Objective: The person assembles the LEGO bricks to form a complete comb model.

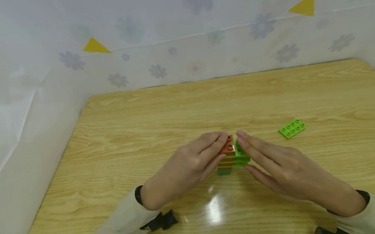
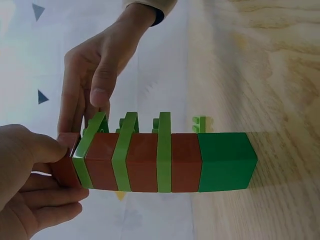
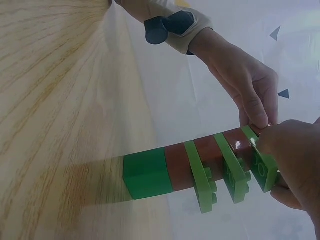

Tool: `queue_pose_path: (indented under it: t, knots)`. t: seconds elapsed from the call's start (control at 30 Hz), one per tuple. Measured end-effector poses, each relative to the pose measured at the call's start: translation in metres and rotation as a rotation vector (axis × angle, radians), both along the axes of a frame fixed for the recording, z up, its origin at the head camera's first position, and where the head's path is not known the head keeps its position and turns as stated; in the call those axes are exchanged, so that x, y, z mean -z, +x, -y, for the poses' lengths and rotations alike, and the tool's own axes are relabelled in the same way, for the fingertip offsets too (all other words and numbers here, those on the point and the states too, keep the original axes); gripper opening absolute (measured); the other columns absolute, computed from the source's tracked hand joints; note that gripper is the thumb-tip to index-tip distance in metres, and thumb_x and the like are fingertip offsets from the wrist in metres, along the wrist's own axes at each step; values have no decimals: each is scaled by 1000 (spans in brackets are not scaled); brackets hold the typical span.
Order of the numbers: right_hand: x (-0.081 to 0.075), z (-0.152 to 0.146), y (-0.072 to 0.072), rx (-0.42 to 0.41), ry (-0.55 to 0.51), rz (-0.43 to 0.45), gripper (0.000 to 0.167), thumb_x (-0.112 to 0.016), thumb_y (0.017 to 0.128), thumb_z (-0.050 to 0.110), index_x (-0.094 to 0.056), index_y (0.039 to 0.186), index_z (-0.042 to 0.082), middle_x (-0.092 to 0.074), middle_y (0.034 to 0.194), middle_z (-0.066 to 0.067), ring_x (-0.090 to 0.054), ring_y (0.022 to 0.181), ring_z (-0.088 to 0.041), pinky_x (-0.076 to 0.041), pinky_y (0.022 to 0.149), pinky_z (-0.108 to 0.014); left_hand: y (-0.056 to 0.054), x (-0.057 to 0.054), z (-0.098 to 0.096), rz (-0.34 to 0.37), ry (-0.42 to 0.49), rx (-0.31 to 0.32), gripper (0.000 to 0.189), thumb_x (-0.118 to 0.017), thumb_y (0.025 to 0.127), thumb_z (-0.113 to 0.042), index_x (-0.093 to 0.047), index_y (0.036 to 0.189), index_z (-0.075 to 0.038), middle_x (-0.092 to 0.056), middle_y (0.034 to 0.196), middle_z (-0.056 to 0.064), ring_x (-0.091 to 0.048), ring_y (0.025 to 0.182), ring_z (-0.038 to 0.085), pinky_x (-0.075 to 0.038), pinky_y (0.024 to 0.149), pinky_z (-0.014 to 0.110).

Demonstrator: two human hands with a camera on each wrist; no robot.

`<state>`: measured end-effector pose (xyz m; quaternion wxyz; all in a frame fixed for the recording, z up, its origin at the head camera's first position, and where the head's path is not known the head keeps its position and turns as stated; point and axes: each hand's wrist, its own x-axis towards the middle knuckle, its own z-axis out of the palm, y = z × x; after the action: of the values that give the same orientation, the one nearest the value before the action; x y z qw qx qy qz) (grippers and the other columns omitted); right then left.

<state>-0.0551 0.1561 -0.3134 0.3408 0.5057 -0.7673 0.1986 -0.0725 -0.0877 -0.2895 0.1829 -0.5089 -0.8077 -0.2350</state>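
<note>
A tall stack of toy building blocks [image 2: 142, 162] stands upright on the table, a dark green block [image 2: 225, 162] at its foot. Above that, brown blocks alternate with several light green plates that jut out to the right. My left hand [image 1: 191, 161] pinches the top brown block [image 1: 229, 148] between thumb and fingers. From the other side, my right hand [image 1: 289, 171] holds the jutting end of the uppermost light green plate [image 1: 239, 151], fingers at its far side and thumb toward the front. That hand partly hides the plate in the right wrist view.
A loose light green plate [image 1: 292, 128] lies studs up on the wooden table [image 1: 135, 136], to the right behind the stack. A white flowered cloth [image 1: 176, 66] with yellow triangles hangs behind the table's far edge.
</note>
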Motion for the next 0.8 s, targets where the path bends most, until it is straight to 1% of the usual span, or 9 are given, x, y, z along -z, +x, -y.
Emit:
queue_pose_path:
  t: [0.13,0.23,0.3,0.37,0.43,0.57,0.6,0.67,0.8]
  knots:
    - [-1,1,1,0,2,-8,45,-40,105,23,-48,136,-10,-46,142,-17,-68,95,-29,-58,65,-32,-1,1,1,43,25,26,39,-64,93,-4,-56,129,7,-60,124,16,-65,106,23,-47,91,13]
    - [-2,3,1,-9,9,-25,45,-41,105,23,-48,137,-9,-49,140,-19,-62,112,-27,-55,86,-28,-2,3,2,63,47,51,42,-66,91,-3,-55,130,8,-59,126,17,-64,109,23,-46,94,14]
    - [-2,5,1,-13,13,-35,45,-41,105,23,-48,137,-8,-50,140,-20,-53,124,-25,-45,101,-27,-3,5,3,69,62,73,47,-68,90,-3,-53,132,9,-58,127,18,-62,113,24,-45,96,15]
    - [-3,5,0,-16,21,-44,45,-41,105,23,-47,138,-7,-50,140,-20,-47,131,-23,-34,111,-26,-5,7,4,74,77,92,51,-70,87,-3,-50,133,10,-57,130,20,-59,117,25,-44,99,17]
    - [-5,6,0,-7,29,-46,44,-41,106,23,-47,138,-7,-51,139,-20,-51,127,-25,-35,110,-26,-5,9,5,84,88,106,56,-73,86,-4,-48,134,11,-54,133,21,-56,121,26,-42,101,19]
    - [-6,6,1,9,48,-51,43,-40,106,23,-50,136,-6,-56,134,-20,-61,112,-30,-47,100,-30,-6,11,7,92,89,110,60,-73,85,-7,-46,136,10,-51,138,22,-50,128,26,-40,105,22]
    - [-6,6,1,9,51,-48,43,-40,106,23,-50,136,-7,-56,134,-20,-61,111,-31,-49,96,-31,-6,11,8,90,90,110,61,-73,85,-7,-45,137,10,-50,139,22,-49,129,26,-40,105,23]
    - [-7,6,0,8,54,-42,43,-39,106,22,-51,135,-6,-56,134,-20,-62,110,-31,-52,91,-33,-6,12,8,71,92,110,61,-73,85,-8,-45,136,11,-49,139,22,-47,131,27,-39,106,23]
    - [-8,6,0,2,54,-38,41,-39,106,20,-51,134,-7,-56,133,-20,-62,109,-31,-54,86,-34,-6,10,10,8,110,113,59,-72,85,-8,-47,135,10,-49,139,22,-45,132,28,-39,107,26]
